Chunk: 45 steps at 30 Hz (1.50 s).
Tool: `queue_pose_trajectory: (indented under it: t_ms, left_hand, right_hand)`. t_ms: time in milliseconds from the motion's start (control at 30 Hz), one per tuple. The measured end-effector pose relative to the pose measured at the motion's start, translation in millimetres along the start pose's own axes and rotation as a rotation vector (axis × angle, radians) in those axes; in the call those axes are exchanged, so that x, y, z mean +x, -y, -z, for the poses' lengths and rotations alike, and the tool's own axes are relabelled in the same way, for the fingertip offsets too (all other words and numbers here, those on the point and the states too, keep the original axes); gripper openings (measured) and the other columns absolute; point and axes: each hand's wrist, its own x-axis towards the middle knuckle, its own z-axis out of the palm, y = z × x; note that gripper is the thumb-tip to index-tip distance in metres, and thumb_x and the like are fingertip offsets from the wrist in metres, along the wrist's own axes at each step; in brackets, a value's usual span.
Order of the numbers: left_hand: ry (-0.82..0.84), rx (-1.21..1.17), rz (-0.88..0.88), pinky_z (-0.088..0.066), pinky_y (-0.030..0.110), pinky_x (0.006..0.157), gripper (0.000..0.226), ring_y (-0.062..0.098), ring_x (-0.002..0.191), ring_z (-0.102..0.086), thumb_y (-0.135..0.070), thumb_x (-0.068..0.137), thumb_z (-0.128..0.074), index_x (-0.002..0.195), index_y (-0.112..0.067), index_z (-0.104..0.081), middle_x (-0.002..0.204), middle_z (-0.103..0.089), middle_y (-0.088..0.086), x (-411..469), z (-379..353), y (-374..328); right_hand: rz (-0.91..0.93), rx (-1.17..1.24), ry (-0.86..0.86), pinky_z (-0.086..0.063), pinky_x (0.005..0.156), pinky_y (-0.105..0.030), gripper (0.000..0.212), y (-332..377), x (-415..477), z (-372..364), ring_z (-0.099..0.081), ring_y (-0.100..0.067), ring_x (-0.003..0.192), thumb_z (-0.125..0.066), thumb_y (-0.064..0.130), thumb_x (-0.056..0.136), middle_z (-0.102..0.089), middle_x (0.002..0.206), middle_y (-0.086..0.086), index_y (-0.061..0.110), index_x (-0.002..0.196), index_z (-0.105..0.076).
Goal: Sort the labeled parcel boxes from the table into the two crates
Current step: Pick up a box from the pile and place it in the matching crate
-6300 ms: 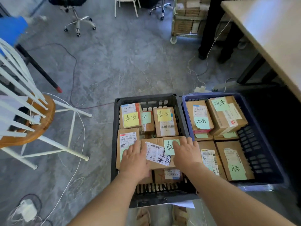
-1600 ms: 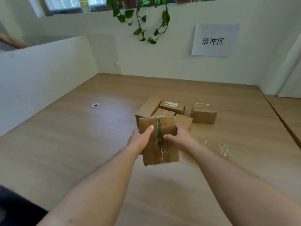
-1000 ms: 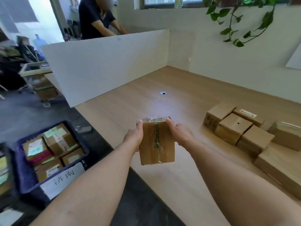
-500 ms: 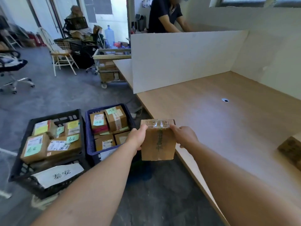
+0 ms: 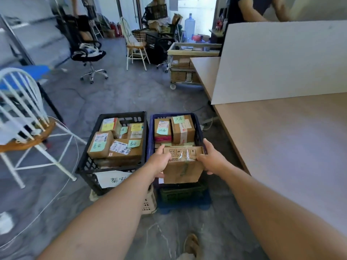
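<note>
A box (image 5: 183, 170) is held between both hands over the near end of the blue crate (image 5: 150, 134), on the floor beside the table (image 5: 281, 139). The left hand (image 5: 159, 163) is clamped on the box's left side, with the thumb laid along the top edge and the fingers curled round below. The right hand (image 5: 213, 160) is clamped on the right side, with the thumb at the top corner. On the box's top face a row of printed handling symbols is seen under clear tape, with a line of small print below that cannot be read; a dark smear runs down the front face.

In the blue crate, green notes (image 5: 178, 119) marked 济南 are stuck on the parcels. In the black crate (image 5: 86, 166) just to its left, green notes (image 5: 97, 146) marked 泰安 are seen, and a white sign (image 5: 110, 178) with 泰安 is fixed to its front wall, partly hidden by the left forearm
</note>
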Motion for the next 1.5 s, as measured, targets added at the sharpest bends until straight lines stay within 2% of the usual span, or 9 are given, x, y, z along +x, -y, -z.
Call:
queue_pose_trajectory:
  t_ms: [200,300,400,567,700,833,1133,1333,1500]
  left_hand:
    - [-0.099,0.043,0.034,-0.054,0.034,0.073,0.037,0.019,0.097,-0.052,-0.008,0.092,-0.047,0.121,-0.031,-0.045,0.117,-0.052,0.004,43.9,29.3,-19.6]
    - [-0.141,0.063,0.021,-0.051,0.031,0.068,0.033,0.016,0.089,-0.054,-0.005,0.089,-0.049,0.115,-0.027,-0.047,0.105,-0.055,0.002,71.3,34.1,-34.3]
    - [-0.147,0.016,0.048,-0.048,0.029,0.062,0.019,0.017,0.089,-0.057,-0.015,0.089,-0.05,0.106,-0.023,-0.052,0.103,-0.06,0.004,95.3,37.8,-46.1]
    - [-0.25,0.085,0.001,-0.053,0.044,0.086,0.011,0.019,0.094,-0.059,-0.022,0.087,-0.059,0.097,-0.022,-0.055,0.106,-0.064,0.001,136.5,44.8,-56.1]
    - [-0.288,0.109,-0.083,-0.041,0.017,0.06,0.044,0.007,0.101,-0.048,-0.01,0.087,-0.065,0.123,-0.028,-0.046,0.136,-0.053,-0.003,152.3,47.5,-56.8]
    - [-0.288,0.153,-0.112,-0.042,0.021,0.071,0.078,0.008,0.106,-0.048,-0.008,0.086,-0.066,0.147,-0.035,-0.027,0.143,-0.049,-0.005,159.7,58.4,-46.4]
    - [-0.269,0.303,-0.097,-0.054,0.034,0.082,0.084,0.014,0.105,-0.06,-0.016,0.088,-0.065,0.15,-0.042,-0.014,0.134,-0.057,-0.005,188.3,105.7,-14.0]
    - [-0.217,0.343,-0.111,-0.051,0.03,0.082,0.081,0.016,0.112,-0.057,-0.021,0.09,-0.063,0.149,-0.042,-0.011,0.135,-0.055,-0.004,225.9,143.2,5.6]
    - [-0.188,0.413,-0.089,-0.037,0.012,0.055,0.086,0.007,0.096,-0.057,-0.023,0.091,-0.061,0.151,-0.041,-0.002,0.137,-0.054,-0.008,265.6,191.0,30.2]
  right_hand:
    - [0.159,-0.12,0.081,-0.057,0.075,-0.027,0.052,28.9,62.2,-7.2,-0.061,-0.007,0.09,-0.056,0.017,0.094,-0.061,0.117,0.005,0.033,0.139,-0.036]
    - [0.166,-0.126,0.115,-0.055,0.068,-0.024,0.039,40.6,93.1,-1.4,-0.061,-0.007,0.085,-0.059,0.015,0.092,-0.058,0.099,0.01,0.032,0.123,-0.044]
    - [0.137,-0.079,0.151,-0.053,0.064,-0.025,0.021,51.1,121.6,7.6,-0.061,-0.007,0.084,-0.059,0.028,0.092,-0.059,0.1,0.009,0.031,0.109,-0.049]
    - [0.172,-0.105,0.086,-0.054,0.065,-0.025,0.016,66.3,158.7,12.3,-0.061,-0.008,0.08,-0.06,0.031,0.092,-0.053,0.1,0.013,0.025,0.105,-0.052]
    - [0.22,-0.116,0.077,-0.058,0.071,-0.029,0.045,72.4,176.4,6.4,-0.064,-0.011,0.084,-0.062,0.017,0.09,-0.061,0.111,-0.001,0.026,0.13,-0.043]
    - [0.257,-0.166,0.106,-0.059,0.075,-0.035,0.06,81.2,191.0,-10.2,-0.064,-0.018,0.088,-0.062,0.013,0.089,-0.055,0.118,-0.008,0.034,0.138,-0.036]
    - [0.247,-0.331,0.106,-0.059,0.069,-0.037,0.065,99.9,221.8,-64.0,-0.063,-0.017,0.079,-0.061,0.017,0.088,-0.053,0.114,-0.006,0.04,0.14,-0.029]
    - [0.18,-0.374,0.101,-0.059,0.067,-0.034,0.067,121.3,245.4,-101.0,-0.063,-0.015,0.078,-0.061,0.016,0.088,-0.053,0.111,-0.004,0.039,0.142,-0.029]
    - [0.139,-0.414,0.155,-0.057,0.069,-0.035,0.063,149.0,275.3,-147.7,-0.061,-0.016,0.081,-0.057,0.016,0.089,-0.054,0.115,-0.002,0.036,0.144,-0.032]
